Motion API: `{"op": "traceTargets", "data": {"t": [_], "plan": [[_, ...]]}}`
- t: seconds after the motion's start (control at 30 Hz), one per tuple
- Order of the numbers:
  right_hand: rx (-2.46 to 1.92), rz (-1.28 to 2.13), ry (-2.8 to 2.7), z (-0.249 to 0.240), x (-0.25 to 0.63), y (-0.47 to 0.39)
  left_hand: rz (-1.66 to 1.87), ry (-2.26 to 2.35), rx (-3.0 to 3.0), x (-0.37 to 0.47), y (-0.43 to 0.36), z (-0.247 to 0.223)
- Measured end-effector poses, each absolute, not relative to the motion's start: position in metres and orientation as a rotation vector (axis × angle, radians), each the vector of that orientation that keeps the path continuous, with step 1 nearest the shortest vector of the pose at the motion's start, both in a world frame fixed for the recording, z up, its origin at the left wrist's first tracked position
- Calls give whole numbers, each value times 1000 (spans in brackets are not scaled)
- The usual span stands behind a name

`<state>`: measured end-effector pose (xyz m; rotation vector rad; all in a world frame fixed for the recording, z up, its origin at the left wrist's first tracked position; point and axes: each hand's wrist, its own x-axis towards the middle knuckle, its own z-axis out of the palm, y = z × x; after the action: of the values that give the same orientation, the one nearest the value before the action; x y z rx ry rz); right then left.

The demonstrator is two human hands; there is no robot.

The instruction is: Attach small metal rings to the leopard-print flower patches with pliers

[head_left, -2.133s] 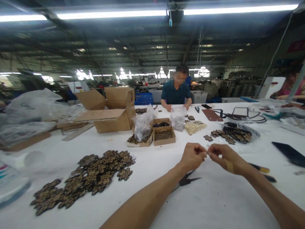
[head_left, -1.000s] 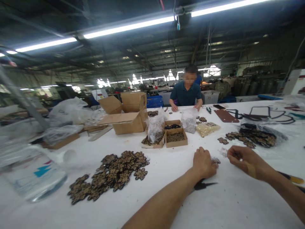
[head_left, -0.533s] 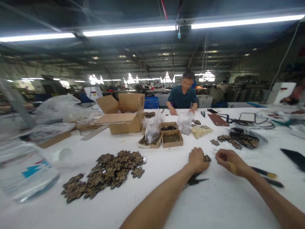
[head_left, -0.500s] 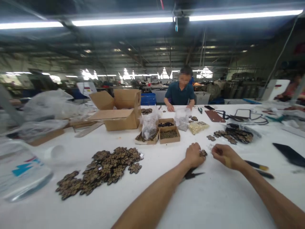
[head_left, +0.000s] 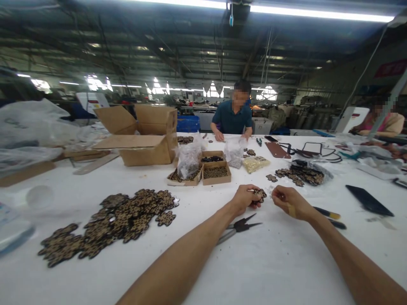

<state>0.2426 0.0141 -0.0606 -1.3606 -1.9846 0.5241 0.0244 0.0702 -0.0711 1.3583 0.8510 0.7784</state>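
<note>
My left hand (head_left: 246,198) is closed around a small brown-and-black patterned piece (head_left: 260,195) with a scalloped outline. Just to its right, my right hand (head_left: 288,201) has its fingers pinched together; whatever they hold is too small to make out. Small clear bits (head_left: 270,190) lie on the white table between the hands. Dark-tipped pliers (head_left: 242,225) rest beside my left forearm. A large heap of similar patterned pieces (head_left: 127,216) spreads over the table at the left.
Behind the hands stand a small box of studs (head_left: 216,173), a plastic bag (head_left: 189,159) and an open carton (head_left: 146,148). Yellow-black handles (head_left: 327,213) and a dark phone-like slab (head_left: 369,200) lie at the right. A person (head_left: 233,116) works across the table.
The view has shifted, so the table's things appear further left. My left hand has turned, showing more of the patterned piece, and more of the pliers is visible.
</note>
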Motion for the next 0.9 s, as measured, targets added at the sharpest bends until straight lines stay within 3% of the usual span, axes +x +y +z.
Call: {"op": "traceTargets", "data": {"t": [0.9], "plan": [[-1339,278,-2116,-61,232,12,693,838,1285,24,67,-67]]}}
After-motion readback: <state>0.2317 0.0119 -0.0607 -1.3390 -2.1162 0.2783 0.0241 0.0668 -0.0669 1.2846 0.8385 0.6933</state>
